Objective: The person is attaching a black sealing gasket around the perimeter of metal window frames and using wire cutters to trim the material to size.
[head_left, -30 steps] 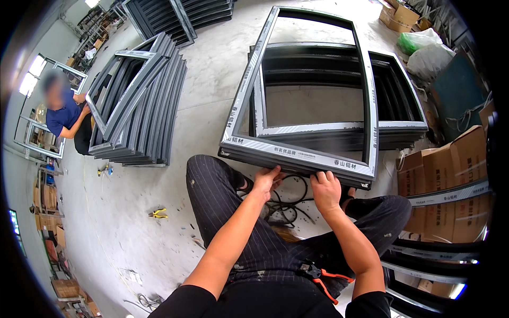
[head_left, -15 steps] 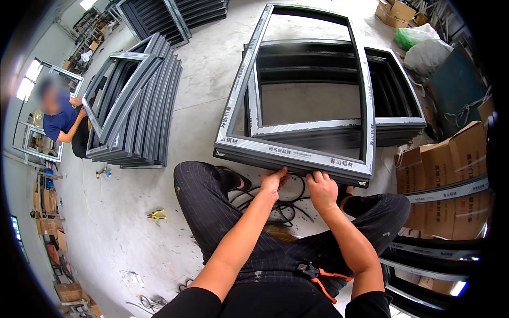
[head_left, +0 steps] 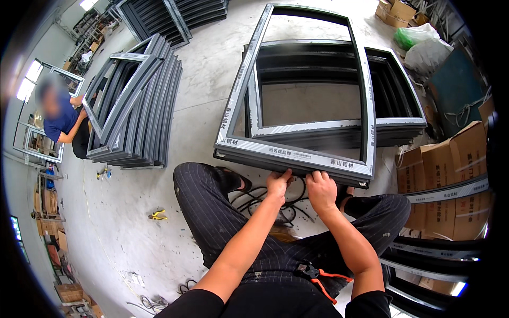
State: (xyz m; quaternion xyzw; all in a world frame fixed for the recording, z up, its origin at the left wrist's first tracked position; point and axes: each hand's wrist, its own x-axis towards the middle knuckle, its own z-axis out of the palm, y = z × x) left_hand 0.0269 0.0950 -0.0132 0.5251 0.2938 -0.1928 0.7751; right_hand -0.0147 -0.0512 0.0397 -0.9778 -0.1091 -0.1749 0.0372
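Observation:
A grey window frame [head_left: 291, 151] with patterned protective film lies on top of other stacked frames [head_left: 318, 126] in front of me. At its near edge, my left hand [head_left: 278, 185] is closed, thumb raised against the dark side of the frame. Just to its right my right hand [head_left: 321, 191] is also closed, knuckles up, pressed to the same edge. Whatever the fingers pinch is hidden beneath them. A thin black strip or cable [head_left: 289, 212] lies coiled on the floor below my hands. Orange-handled pliers [head_left: 319, 274] rest on my lap.
Yellow pliers [head_left: 157, 214] lie on the floor at left. Beyond them a co-worker [head_left: 61, 116] handles another frame stack [head_left: 143, 114]. More frames [head_left: 429, 252] and cardboard boxes [head_left: 445, 164] stand close at my right. Plastic bags [head_left: 427, 55] sit at far right.
My left hand has slid slightly right along the frame's near edge, closer to my right hand. The right hand and the frame have hardly moved.

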